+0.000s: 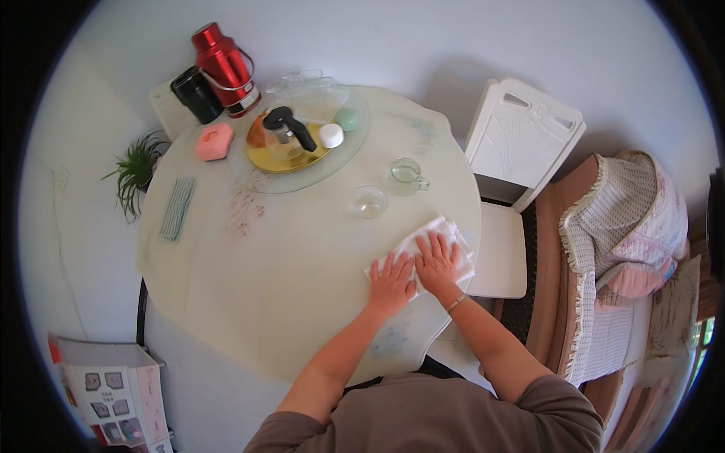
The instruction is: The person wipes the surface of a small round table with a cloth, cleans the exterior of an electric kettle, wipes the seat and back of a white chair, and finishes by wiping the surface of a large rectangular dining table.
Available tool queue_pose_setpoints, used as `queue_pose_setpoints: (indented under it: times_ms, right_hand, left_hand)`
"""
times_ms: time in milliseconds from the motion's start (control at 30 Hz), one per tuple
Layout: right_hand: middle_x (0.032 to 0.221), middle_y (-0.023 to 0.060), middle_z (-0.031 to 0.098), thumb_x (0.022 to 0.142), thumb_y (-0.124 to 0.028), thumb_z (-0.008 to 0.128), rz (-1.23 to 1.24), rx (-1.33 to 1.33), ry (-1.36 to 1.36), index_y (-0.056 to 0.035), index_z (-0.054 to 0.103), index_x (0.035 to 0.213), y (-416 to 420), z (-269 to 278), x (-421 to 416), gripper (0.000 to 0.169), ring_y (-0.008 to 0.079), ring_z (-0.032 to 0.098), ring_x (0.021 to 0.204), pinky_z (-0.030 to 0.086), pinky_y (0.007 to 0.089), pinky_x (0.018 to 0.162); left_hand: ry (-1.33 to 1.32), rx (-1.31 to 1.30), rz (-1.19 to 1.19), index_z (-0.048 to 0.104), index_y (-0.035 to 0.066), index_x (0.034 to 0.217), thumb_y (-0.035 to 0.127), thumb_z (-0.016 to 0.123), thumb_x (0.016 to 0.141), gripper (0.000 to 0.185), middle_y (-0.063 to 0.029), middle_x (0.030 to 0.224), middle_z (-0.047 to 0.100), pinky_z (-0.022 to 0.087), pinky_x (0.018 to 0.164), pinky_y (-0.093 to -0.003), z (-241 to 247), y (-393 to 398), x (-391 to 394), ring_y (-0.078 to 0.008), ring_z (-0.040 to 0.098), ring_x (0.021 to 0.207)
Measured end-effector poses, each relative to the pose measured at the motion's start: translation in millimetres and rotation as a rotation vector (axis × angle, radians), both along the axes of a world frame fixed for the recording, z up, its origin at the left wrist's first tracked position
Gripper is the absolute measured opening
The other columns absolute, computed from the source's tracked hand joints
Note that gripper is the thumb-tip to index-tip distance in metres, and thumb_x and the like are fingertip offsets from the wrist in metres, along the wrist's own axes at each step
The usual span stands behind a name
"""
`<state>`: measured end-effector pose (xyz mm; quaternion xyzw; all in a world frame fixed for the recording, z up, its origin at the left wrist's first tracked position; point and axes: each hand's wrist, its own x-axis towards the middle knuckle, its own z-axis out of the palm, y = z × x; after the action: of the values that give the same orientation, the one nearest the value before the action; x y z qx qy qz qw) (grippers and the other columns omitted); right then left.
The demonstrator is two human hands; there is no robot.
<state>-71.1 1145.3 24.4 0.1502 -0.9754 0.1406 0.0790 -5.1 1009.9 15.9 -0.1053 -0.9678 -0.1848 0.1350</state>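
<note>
A white cloth (422, 249) lies folded flat near the right edge of the pale round table (272, 300). My left hand (391, 283) presses on its left part, fingers spread. Just right of it, my right hand (438, 263) rests palm down on the cloth, fingers apart, with a band round the wrist. Beyond the hands stand a clear glass cup (370, 203) and a greenish glass mug (405, 176). Farther off, a glass teapot with a black lid and handle (286, 133) sits on a gold tray (269, 161), beside a white round lidded item (331, 136).
A red thermos flask (225, 68), a black flask (197, 95) and a pink tissue box (214, 141) stand at the back left. A striped cloth (178, 209) lies at the left. A white folding chair (521, 136) stands right of the table, beside a covered sofa (612, 334).
</note>
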Motion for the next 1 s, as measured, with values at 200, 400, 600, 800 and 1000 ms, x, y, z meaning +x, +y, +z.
queue_pose_setpoints:
  times_ms: [200,400,600,800,1000]
  right_hand:
    - [0.134,0.0124,0.044,0.083,-0.027,0.051,0.129,0.034,0.096,-0.0159,0.051,0.127,-8.4,2.4,82.6,0.045,0.0296,0.037,0.127,0.019,0.0608,0.102]
    - [0.139,0.013,0.039,0.084,-0.027,0.051,0.301,0.025,-0.028,-0.0139,0.048,0.129,-22.9,8.2,93.7,0.048,0.0305,0.032,0.131,0.013,0.0613,0.105]
    - [0.133,0.0114,0.046,0.083,-0.027,0.053,0.639,-0.108,0.08,-0.0139,0.054,0.123,-103.9,9.9,58.4,0.043,0.0286,0.038,0.127,0.018,0.0605,0.103]
    - [0.13,0.0104,0.049,0.083,-0.027,0.052,0.793,-0.246,0.115,-0.0161,0.057,0.119,-235.3,1.3,35.5,0.038,0.0271,0.041,0.125,0.021,0.059,0.102]
    - [0.134,0.0082,0.046,0.085,-0.028,0.05,0.981,-0.241,0.074,-0.0172,0.055,0.123,-345.5,-12.8,49.5,0.04,0.0261,0.037,0.128,0.018,0.0581,0.105]
  left_hand:
    - [-0.019,0.045,-0.047,0.047,0.011,0.13,0.032,0.055,0.082,0.053,-0.0067,0.138,0.042,0.022,0.1,-0.0607,8.1,-18.8,85.7,-0.0291,0.034,0.13]
    - [-0.141,0.037,0.032,0.044,0.011,0.132,0.034,0.055,0.082,0.056,-0.0077,0.139,0.04,0.015,0.103,-0.0602,12.0,-29.1,115.9,-0.029,0.031,0.131]
    - [-0.24,0.048,0.404,0.044,0.01,0.132,0.034,0.056,0.08,0.059,-0.0086,0.14,0.039,0.013,0.105,-0.0591,18.1,-68.7,122.3,-0.0314,0.03,0.132]
    - [-0.092,-0.065,0.795,0.045,0.01,0.132,0.027,0.052,0.084,0.051,-0.0088,0.139,0.041,0.017,0.102,-0.0597,5.6,-148.7,110.1,-0.0327,0.032,0.131]
    - [-0.089,-0.046,1.118,0.042,0.01,0.133,0.022,0.046,0.088,0.047,-0.0064,0.141,0.039,0.016,0.104,-0.0588,-1.9,-213.8,117.0,-0.032,0.031,0.132]
